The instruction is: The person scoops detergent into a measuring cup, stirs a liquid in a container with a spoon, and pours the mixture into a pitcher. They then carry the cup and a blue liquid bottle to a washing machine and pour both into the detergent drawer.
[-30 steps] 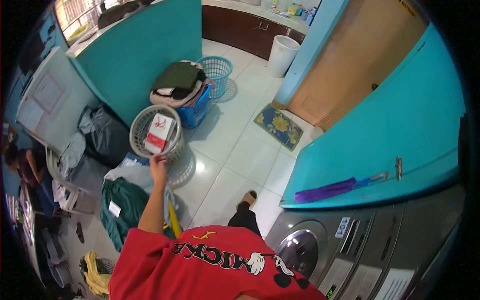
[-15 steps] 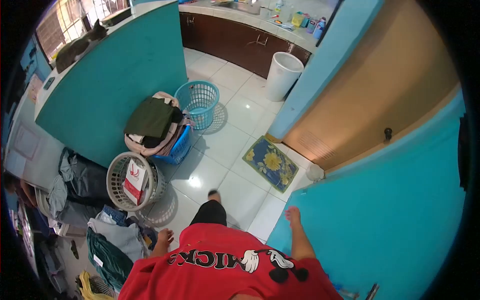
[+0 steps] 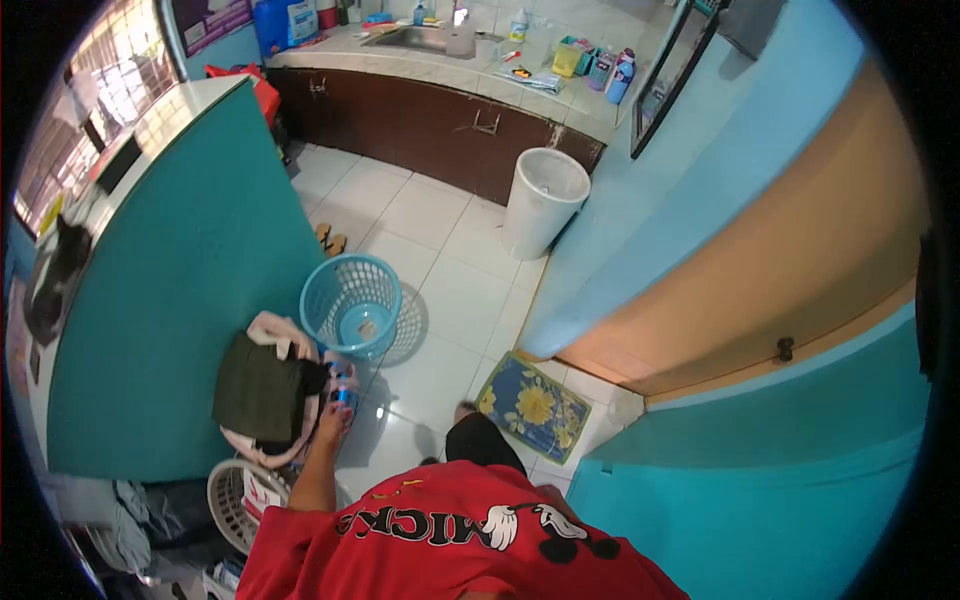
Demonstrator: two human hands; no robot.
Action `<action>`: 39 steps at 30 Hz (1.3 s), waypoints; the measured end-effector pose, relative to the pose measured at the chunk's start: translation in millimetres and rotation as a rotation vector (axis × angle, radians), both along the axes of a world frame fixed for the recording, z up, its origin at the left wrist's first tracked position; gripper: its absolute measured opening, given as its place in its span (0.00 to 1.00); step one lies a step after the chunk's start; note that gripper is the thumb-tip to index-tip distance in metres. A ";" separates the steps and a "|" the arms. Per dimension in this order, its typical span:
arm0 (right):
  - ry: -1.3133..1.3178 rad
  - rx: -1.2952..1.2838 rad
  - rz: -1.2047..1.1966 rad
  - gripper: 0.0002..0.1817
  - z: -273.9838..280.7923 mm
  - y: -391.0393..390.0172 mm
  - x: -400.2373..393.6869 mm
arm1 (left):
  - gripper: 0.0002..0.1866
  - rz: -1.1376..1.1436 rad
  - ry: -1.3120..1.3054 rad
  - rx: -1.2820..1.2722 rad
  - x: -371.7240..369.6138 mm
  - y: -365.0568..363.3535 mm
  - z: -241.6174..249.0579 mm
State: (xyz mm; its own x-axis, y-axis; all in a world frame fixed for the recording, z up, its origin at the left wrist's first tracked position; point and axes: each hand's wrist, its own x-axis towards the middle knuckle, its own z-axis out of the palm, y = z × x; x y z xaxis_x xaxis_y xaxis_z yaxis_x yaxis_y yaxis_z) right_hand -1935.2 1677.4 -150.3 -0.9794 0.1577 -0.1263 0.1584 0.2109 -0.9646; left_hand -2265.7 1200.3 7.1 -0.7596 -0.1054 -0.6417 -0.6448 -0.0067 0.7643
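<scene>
Left fingers [image 3: 336,412] beside soft folded clothes [image 3: 258,388], round perforated plastic basket [image 3: 320,300], glossy tiles [image 3: 440,335]

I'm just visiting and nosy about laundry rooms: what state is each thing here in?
Clothes pile: stacked, dark green piece on top
Left hand: at the pile's edge, grip unclear
Light blue basket: upright, no clothes seen inside
Pale basket: holding a red-and-white item
White bin: upright
Tan door: shut
Floor mat: lying flat
</scene>
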 end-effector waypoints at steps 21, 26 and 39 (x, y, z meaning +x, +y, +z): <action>-0.385 -0.144 -0.162 0.09 170.6 110.7 -743.0 | 0.13 -1.116 -0.013 -0.880 -291.9 53.1 -102.7; -0.430 -0.212 -0.190 0.12 149.9 117.7 -815.2 | 0.17 -0.001 -0.350 0.126 -506.2 86.3 -78.7; -0.125 -0.202 -0.474 0.08 212.1 212.2 -1030.8 | 0.26 -0.385 0.381 0.424 -944.1 414.6 136.3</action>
State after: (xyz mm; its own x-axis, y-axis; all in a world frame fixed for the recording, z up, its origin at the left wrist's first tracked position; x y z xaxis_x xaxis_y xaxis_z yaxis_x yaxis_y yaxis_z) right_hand -2966.0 1889.6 61.8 -0.7823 0.5398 -0.3107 0.3072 -0.0996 -0.9464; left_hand -3209.8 1614.9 143.3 -0.8738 0.4182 -0.2482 -0.3475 -0.1798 0.9203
